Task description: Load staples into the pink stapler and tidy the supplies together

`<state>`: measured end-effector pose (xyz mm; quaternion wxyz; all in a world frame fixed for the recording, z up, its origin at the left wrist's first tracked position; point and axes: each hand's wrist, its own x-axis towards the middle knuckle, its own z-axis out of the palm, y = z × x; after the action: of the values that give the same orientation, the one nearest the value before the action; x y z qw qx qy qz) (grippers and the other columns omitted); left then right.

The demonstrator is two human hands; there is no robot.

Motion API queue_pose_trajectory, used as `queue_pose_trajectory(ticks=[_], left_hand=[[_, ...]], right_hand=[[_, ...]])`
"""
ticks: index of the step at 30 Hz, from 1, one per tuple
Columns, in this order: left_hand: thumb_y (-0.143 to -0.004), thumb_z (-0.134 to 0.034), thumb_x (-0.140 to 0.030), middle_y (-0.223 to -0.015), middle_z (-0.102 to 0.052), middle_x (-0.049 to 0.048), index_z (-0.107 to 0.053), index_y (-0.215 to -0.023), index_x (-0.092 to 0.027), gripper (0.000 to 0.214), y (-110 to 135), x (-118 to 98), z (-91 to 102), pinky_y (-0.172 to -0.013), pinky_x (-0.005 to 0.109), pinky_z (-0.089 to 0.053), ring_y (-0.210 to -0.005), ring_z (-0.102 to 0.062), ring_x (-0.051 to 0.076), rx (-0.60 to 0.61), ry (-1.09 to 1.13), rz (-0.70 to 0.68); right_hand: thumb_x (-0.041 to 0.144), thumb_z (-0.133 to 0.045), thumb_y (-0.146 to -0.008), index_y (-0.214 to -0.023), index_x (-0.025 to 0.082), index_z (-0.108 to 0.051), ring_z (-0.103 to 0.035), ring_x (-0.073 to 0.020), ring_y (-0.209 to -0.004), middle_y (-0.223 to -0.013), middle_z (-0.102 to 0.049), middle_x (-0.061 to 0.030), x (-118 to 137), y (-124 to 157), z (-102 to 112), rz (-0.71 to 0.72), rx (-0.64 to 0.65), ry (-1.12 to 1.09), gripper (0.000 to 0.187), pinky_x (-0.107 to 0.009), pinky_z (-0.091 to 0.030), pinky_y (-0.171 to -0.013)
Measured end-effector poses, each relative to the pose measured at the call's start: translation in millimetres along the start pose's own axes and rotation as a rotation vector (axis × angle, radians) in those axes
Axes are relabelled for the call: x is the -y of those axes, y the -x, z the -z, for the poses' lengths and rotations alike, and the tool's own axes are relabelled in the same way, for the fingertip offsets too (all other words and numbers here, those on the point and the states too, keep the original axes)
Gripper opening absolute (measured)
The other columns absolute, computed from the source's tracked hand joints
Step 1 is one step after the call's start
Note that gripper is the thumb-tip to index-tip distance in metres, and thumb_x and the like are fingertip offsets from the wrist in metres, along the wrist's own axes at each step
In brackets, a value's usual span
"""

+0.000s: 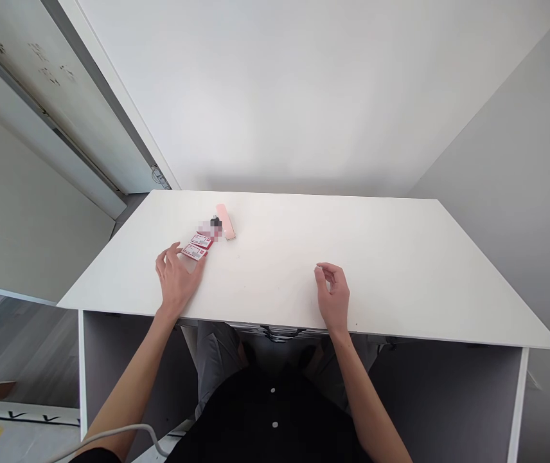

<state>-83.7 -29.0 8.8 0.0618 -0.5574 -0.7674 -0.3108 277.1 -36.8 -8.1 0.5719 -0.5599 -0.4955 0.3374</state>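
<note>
Two small red-and-white printed cards or flat packs, a nearer one (195, 251) and a farther one (202, 240), lie in a row at the left of the white table. My left hand (178, 281) is open beside the nearer one, thumb at its right end and forefinger at its left; whether they touch it I cannot tell. Behind the row sit a blurred patch, a small black object (216, 222) and a pink oblong item (225, 222). My right hand (333, 290) rests farther right with fingers curled toward the thumb, and nothing shows in it.
The white tabletop (275, 257) meets a plain wall (275, 96) at the back. Below its front edge are dark open compartments (448, 399) on both sides of my legs. A pale cable (111, 432) crosses near my left forearm.
</note>
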Motion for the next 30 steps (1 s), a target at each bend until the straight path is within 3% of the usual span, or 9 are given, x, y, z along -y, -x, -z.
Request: queue_pose_trajectory(ticks=[3, 8, 15, 18, 22, 30], left_hand=[[-0.090, -0.067, -0.057, -0.148, -0.056, 0.0160, -0.045, -0.142, -0.019, 0.068, 12.9, -10.0, -1.1, -0.116, 0.055, -0.042, -0.139, -0.049, 0.037, 0.027, 0.085, -0.073], [-0.089, -0.070, -0.060, -0.134, -0.062, 0.0139, -0.046, -0.143, -0.022, 0.070, 34.9, -38.9, -13.0, -0.107, 0.049, -0.049, -0.122, -0.061, 0.033, 0.245, 0.174, -0.269], [-0.084, -0.074, -0.065, -0.126, -0.059, 0.0120, -0.049, -0.148, -0.026, 0.079, 39.8, -82.2, -31.6, -0.101, 0.051, -0.051, -0.115, -0.061, 0.033, 0.489, 0.212, -0.468], [-0.087, -0.072, -0.064, -0.120, -0.061, 0.0109, -0.059, -0.137, -0.025, 0.065, 36.9, -87.8, -35.5, -0.098, 0.049, -0.051, -0.109, -0.061, 0.031, 0.559, 0.228, -0.550], [-0.094, -0.066, -0.056, -0.111, -0.063, 0.0082, -0.068, -0.119, -0.026, 0.039, 35.6, -88.6, -34.6, -0.093, 0.046, -0.053, -0.103, -0.062, 0.028, 0.573, 0.293, -0.542], [-0.093, -0.071, -0.052, -0.118, -0.064, 0.0069, -0.065, -0.118, -0.026, 0.037, 43.5, -104.2, -34.5, -0.092, 0.041, -0.056, -0.103, -0.065, 0.024, 0.559, 0.475, -0.484]], right_hand=[[0.053, -0.061, -0.099, -0.113, 0.021, -0.068, -0.066, -0.0240, -0.107, -0.118, -0.071, -0.0109, -0.9, 0.1, -0.7, -0.011, 0.012, -0.006, 0.035, -0.043, -0.053, -0.098], [0.055, -0.061, -0.098, -0.113, 0.021, -0.069, -0.068, -0.0241, -0.106, -0.118, -0.073, -0.0112, -2.2, 0.5, -0.9, -0.046, 0.058, 0.001, 0.038, -0.042, -0.054, -0.094], [0.056, -0.061, -0.099, -0.112, 0.021, -0.070, -0.070, -0.0244, -0.103, -0.115, -0.074, -0.0111, -3.9, -0.6, -0.9, -0.041, 0.109, 0.012, 0.038, -0.041, -0.056, -0.090], [0.055, -0.061, -0.098, -0.111, 0.021, -0.070, -0.070, -0.0242, -0.103, -0.113, -0.075, -0.0105, -5.8, -1.3, -1.3, -0.053, 0.136, 0.013, 0.038, -0.041, -0.055, -0.091], [0.056, -0.061, -0.098, -0.109, 0.022, -0.070, -0.071, -0.0243, -0.099, -0.108, -0.076, -0.0096, -5.3, -1.6, -1.7, -0.062, 0.190, 0.009, 0.037, -0.041, -0.056, -0.090], [0.053, -0.061, -0.099, -0.107, 0.024, -0.071, -0.074, -0.0247, -0.095, -0.102, -0.078, -0.0084, 7.0, 1.2, 0.0, -0.012, 0.444, -0.005, 0.032, -0.038, -0.057, -0.082]])
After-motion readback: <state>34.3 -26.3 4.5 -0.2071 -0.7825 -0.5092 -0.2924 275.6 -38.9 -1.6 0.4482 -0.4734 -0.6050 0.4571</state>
